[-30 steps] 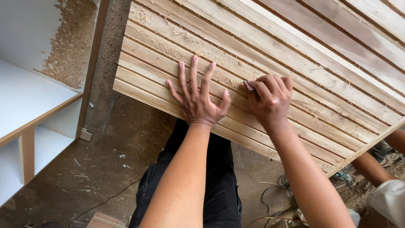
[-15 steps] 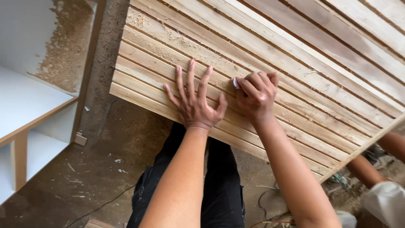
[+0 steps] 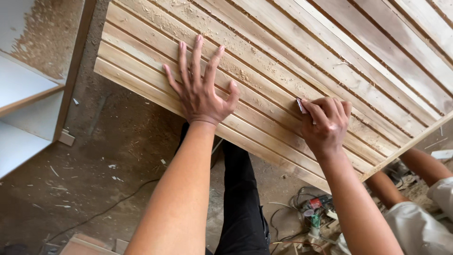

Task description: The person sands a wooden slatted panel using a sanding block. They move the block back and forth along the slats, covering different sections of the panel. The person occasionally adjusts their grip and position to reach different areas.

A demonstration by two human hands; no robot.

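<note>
A small folded scrap of sandpaper [image 3: 300, 105], pale with a pinkish edge, sits pinched in the right hand [image 3: 325, 125] just right of the frame's centre, pressed into a groove of the slatted wooden panel [image 3: 264, 52]. That hand is curled tight around the scrap, knuckles up, only a corner of the paper peeking out at the fingertips.

The left hand [image 3: 198, 92] lies flat and open on the panel in the upper middle of the frame, fingers splayed wide across several slats, gripping nothing.

The panel fills the upper right half of the frame, tilted so its long slats run diagonally. It is bare, light timber: narrow raised strips divided by dark, straight grooves, the grain rough and unfinished. Loose sawdust [image 3: 236, 75] and curled shavings cling to the strips near the left hand.

Below the panel stand black trousers [image 3: 243, 198] on a dusty concrete floor [image 3: 94, 160], littered with chips and crossed by a thin cable. At the left edge stands a white shelf unit [image 3: 23, 89] with wood-toned edging. In the lower right corner, another person's bare arms [image 3: 427, 165] and white clothing show beside a tangle of wires [image 3: 302, 208].
</note>
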